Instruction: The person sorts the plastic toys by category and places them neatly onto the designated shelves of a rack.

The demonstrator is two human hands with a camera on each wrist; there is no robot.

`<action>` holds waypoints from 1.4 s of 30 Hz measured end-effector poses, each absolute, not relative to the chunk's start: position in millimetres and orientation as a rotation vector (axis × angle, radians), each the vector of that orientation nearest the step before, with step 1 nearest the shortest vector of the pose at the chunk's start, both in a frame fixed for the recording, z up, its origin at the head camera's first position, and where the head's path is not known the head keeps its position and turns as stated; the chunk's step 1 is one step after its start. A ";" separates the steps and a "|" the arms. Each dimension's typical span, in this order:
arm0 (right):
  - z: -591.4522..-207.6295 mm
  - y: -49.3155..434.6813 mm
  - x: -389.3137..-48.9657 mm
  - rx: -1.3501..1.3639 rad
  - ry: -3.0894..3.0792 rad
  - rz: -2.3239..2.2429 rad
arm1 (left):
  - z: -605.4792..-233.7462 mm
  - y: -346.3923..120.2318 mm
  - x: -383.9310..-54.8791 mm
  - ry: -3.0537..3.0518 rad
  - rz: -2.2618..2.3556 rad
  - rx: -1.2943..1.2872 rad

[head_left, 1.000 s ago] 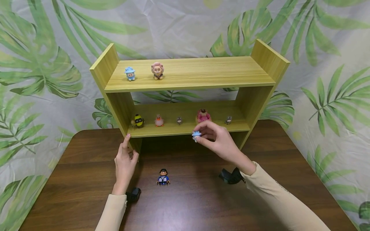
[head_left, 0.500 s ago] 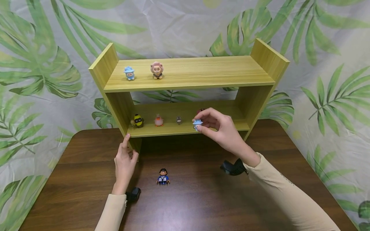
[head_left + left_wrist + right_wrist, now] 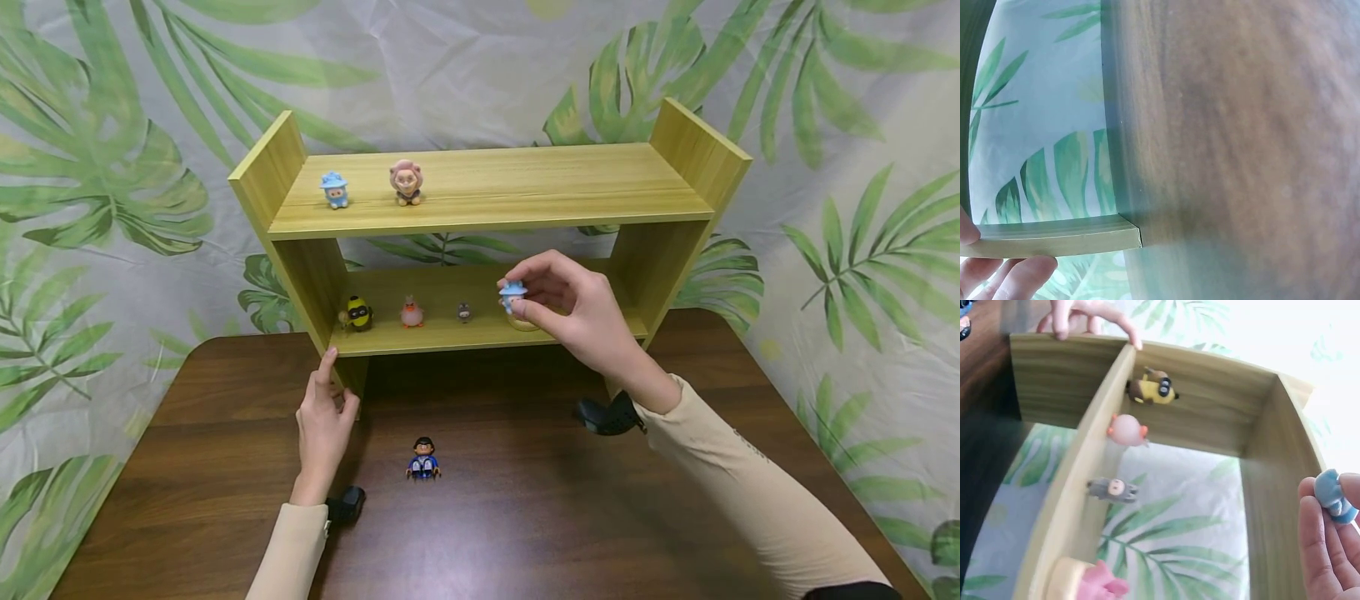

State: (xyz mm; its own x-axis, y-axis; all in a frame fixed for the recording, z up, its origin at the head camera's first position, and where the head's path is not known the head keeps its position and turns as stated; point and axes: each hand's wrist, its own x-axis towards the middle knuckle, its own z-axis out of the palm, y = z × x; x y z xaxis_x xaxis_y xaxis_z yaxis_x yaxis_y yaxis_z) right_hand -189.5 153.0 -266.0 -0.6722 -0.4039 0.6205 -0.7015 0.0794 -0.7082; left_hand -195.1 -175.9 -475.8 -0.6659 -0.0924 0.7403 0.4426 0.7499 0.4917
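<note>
In the head view my right hand [image 3: 573, 312] pinches a small figurine with a light-blue hat [image 3: 513, 292] between thumb and fingers. It is in front of the middle board, below the top board of a wooden shelf unit [image 3: 525, 185]. The right wrist view shows the same blue figurine [image 3: 1335, 499] at the right edge, partly covered by the thumb. My left hand [image 3: 322, 421] grips the front edge of the unit's left side panel [image 3: 1054, 242], thumb on one face and fingers on the other. A pink figure [image 3: 1102, 582] is mostly hidden behind my right hand in the head view.
On the top board sit another blue-hatted figurine [image 3: 334, 191] and a pink-hooded one [image 3: 407, 182]. The middle board bears a yellow-black figure [image 3: 360, 314], a pink duck-like figure [image 3: 412, 313] and a grey one [image 3: 463, 312]. A toy man [image 3: 423, 459] stands on the dark table.
My right hand has risen with the blue-hatted figurine, from the middle board's front edge to between the two boards. The left hand stays on the side panel.
</note>
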 end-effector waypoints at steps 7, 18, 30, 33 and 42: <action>-250.0 152.0 -193.3 1.122 -2.061 1.586 | -475.0 -175.9 -194.2 -2.152 -0.864 -0.260; -228.8 148.0 -199.1 1.111 -2.025 1.562 | -475.2 -176.1 -193.9 -2.163 -0.865 -0.252; -209.0 142.4 -210.1 1.076 -1.988 1.551 | -476.2 -176.0 -194.6 -2.159 -0.861 -0.252; -205.4 141.0 -213.5 1.067 -1.979 1.547 | -476.5 -176.1 -194.4 -2.160 -0.861 -0.251; -191.9 135.8 -225.4 1.014 -2.021 1.502 | -476.6 -175.8 -195.0 -2.158 -0.858 -0.255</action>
